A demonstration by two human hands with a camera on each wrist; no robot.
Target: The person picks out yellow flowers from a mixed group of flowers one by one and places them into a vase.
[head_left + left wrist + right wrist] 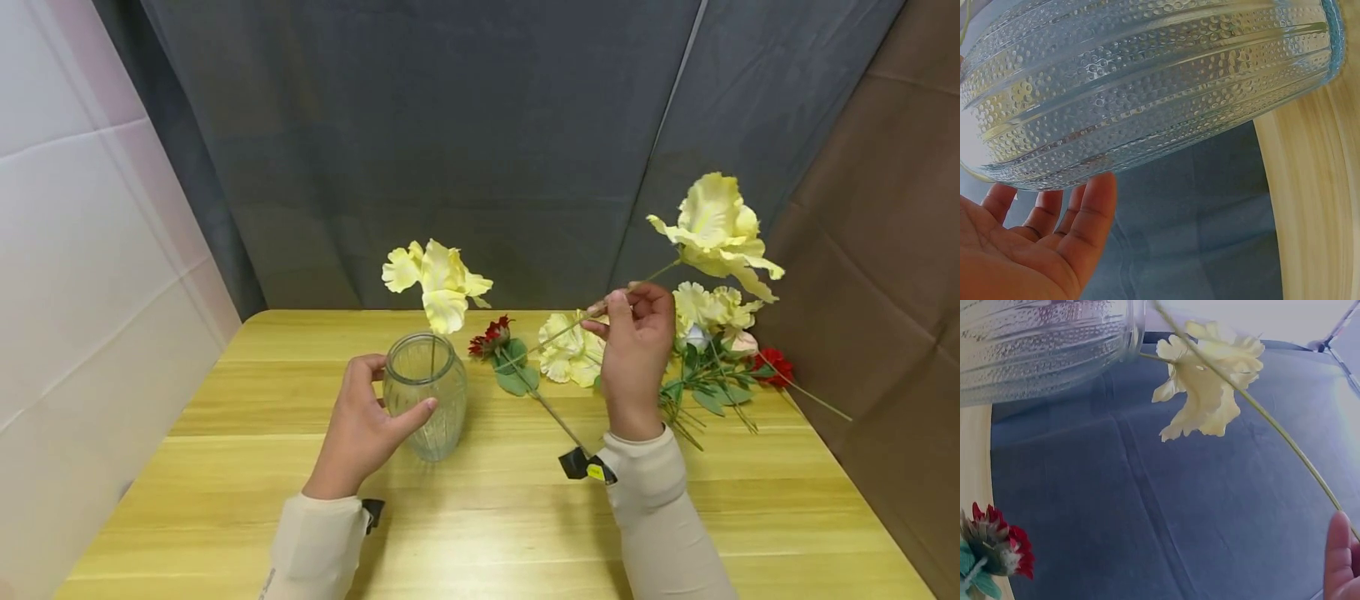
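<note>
A clear textured glass vase (438,417) stands on the table with one yellow flower (444,283) upright in it. The left hand (367,425) is curved round the vase's left side, thumb across its front; in the left wrist view its fingers (1099,206) touch the glass (1147,94). The right hand (637,358) pinches the stem of a second yellow flower (716,225), bloom up to the right, stem end slanting down left towards the vase. The right wrist view shows that stem (1272,425) crossing before the flower in the vase (1210,381).
On the table (465,533), a red flower (491,337) with green leaves lies right of the vase. Another yellow flower (562,350) lies beyond it. A pile of yellow, white and red flowers (716,367) with stems lies at the right. Grey cloth (435,150) hangs behind.
</note>
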